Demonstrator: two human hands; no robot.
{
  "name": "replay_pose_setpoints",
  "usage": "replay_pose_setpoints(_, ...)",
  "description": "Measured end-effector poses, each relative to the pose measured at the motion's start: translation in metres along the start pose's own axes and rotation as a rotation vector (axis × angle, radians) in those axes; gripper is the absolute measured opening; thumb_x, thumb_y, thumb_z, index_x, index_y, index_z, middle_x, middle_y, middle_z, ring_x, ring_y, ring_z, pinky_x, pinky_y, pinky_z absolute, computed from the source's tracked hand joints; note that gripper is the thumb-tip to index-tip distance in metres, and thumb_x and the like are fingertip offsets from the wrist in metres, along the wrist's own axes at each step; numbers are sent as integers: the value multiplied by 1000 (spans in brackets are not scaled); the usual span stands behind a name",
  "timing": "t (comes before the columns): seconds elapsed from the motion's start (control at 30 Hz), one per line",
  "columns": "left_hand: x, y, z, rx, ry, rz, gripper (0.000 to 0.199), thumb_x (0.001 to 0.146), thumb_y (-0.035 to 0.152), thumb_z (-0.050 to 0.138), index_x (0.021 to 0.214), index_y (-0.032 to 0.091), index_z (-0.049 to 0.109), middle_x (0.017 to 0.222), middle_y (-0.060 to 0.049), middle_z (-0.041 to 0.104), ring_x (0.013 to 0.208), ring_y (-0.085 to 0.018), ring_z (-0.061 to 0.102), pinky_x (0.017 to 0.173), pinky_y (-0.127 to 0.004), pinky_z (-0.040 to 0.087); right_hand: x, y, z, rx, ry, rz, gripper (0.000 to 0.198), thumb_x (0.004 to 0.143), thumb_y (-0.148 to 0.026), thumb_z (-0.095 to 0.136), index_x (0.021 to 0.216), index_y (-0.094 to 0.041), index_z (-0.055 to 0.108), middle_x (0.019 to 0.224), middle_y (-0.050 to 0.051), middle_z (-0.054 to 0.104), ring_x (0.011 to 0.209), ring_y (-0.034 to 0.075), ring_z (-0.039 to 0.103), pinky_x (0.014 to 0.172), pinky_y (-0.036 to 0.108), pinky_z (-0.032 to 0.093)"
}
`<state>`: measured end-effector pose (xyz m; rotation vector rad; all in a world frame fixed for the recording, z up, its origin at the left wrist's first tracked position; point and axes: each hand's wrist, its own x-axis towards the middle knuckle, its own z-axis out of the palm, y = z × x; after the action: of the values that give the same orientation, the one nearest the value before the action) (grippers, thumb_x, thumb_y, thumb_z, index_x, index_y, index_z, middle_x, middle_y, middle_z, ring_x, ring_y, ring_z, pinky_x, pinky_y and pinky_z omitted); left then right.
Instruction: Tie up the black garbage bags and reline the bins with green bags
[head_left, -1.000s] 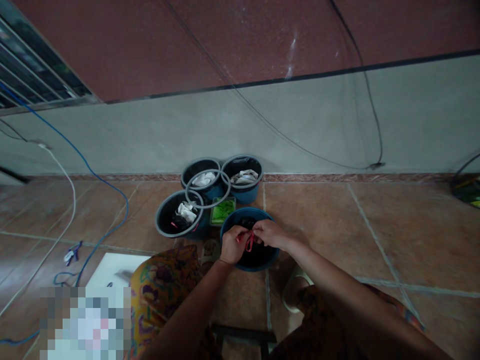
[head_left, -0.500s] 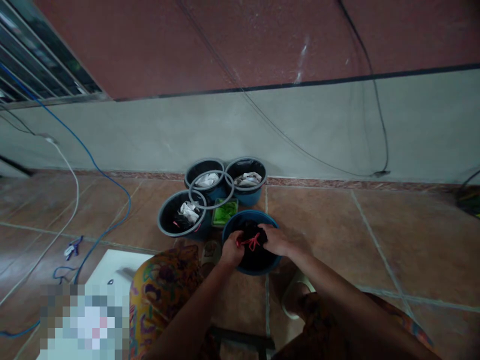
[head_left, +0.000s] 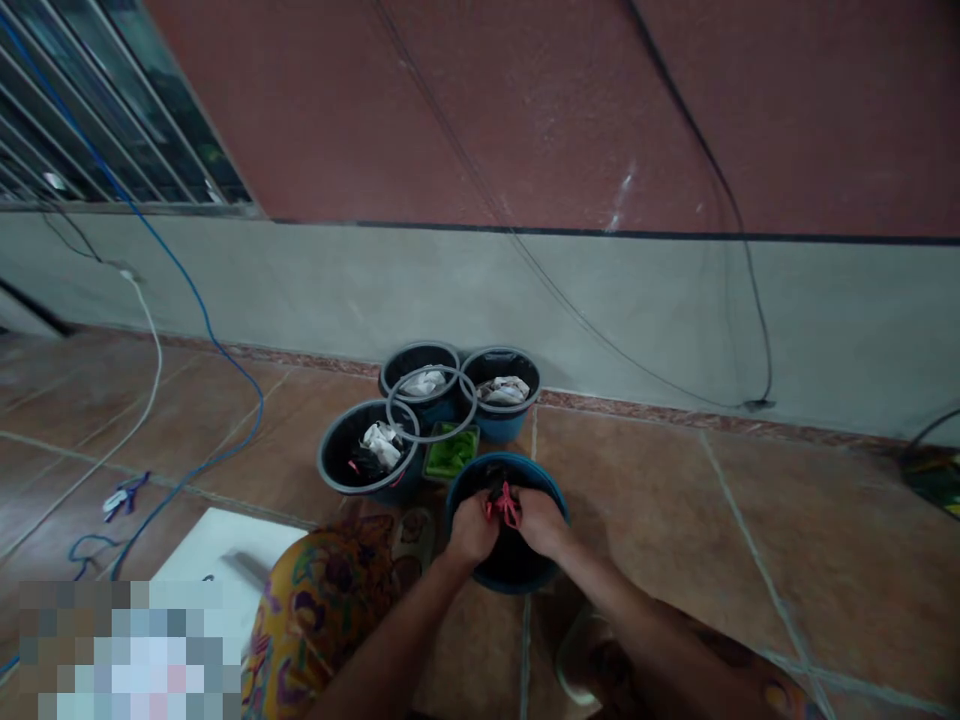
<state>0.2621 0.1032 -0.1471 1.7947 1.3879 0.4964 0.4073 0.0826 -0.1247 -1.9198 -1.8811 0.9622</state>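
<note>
A round blue bin (head_left: pixel 561 486) stands on the floor between my feet. Inside it is a black plastic bag (head_left: pixel 496 476) with a red tie (head_left: pixel 508 506) knotted near its top. My left hand (head_left: pixel 472 528) is closed on the bag at the left of the tie. From the other side, my right hand (head_left: pixel 543 522) grips it close to the knot. Both hands are inside the bin's rim, almost touching; most fingertips are hidden by the dark plastic and the backs of the hands.
Behind stand three bins with grey rims: left (head_left: pixel 324 462), back (head_left: pixel 386 372) and right (head_left: pixel 537 375), lined in black and holding crumpled white material. A loose grey ring (head_left: pixel 471 412) leans over a green-filled tray (head_left: pixel 450 455). A blue cable (head_left: pixel 259 400) crosses the floor.
My hands have drawn closer together around the red tie. The knot now sits between them. The camera view has tilted up, so the bins appear lower.
</note>
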Motion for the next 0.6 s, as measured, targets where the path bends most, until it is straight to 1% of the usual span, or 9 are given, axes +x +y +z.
replay_pose_setpoints(0.07,-1,26,-19,-49,63,75,15,83,15,51,83,18,66,79,-6,70,74,-19,64,70,-29,45,-4,-5,-23,131,76,-31,18,81,-16,51,88,-17,68,87,8,73,79,19,66,72,27,48)
replay_pose_setpoints(0.13,-1,52,-34,-156,99,168,9,84,19,55,82,18,64,77,-4,69,71,-17,62,67,-26,45,-9,-9,-49,290,140,-71,20,75,-14,52,87,-17,68,82,5,72,72,17,63,65,25,47)
replay_pose_setpoints(0.2,1,80,-44,-270,86,266,9,84,24,58,86,18,65,81,-3,69,73,-15,62,68,-25,46,-14,-14,-78,431,180,-121,25,70,-14,54,90,-17,69,80,3,71,69,15,62,60,22,46)
replay_pose_setpoints(0.27,8,108,-49,-355,67,354,12,85,24,57,91,17,66,85,-3,69,76,-15,62,71,-24,48,-18,-22,-112,498,222,-159,25,67,-15,55,87,-17,70,74,2,69,64,14,59,56,21,45)
replay_pose_setpoints(0.33,22,138,-50,-420,85,423,12,86,24,57,93,17,65,87,-3,69,78,-15,62,73,-25,49,-22,-32,-147,520,292,-170,24,66,-17,54,84,-17,70,68,0,67,59,12,56,54,20,43)
replay_pose_setpoints(0.37,31,154,-49,-453,91,451,12,86,24,57,93,17,65,87,-2,68,79,-15,62,73,-24,49,-24,-36,-165,525,325,-171,24,65,-18,55,83,-17,70,70,0,67,60,12,57,54,20,45)
replay_pose_setpoints(0.43,50,183,-44,-455,119,465,10,86,26,56,86,18,63,80,-1,66,75,-15,62,71,-24,50,-23,-39,-198,527,417,-148,24,63,-22,58,83,-18,70,73,2,69,61,14,59,53,22,47)
replay_pose_setpoints(0.5,69,209,-35,-414,149,477,9,86,26,56,84,19,62,77,0,64,77,-15,62,72,-25,50,-15,-29,-225,512,521,-105,24,63,-27,62,84,-18,69,75,3,70,62,15,60,53,23,49)
replay_pose_setpoints(0.6,93,231,-16,-349,140,499,9,83,23,59,91,19,62,86,-2,66,86,-18,64,80,-28,52,12,9,-246,437,651,-48,22,68,-32,61,84,-18,68,74,3,69,61,15,59,54,25,50)
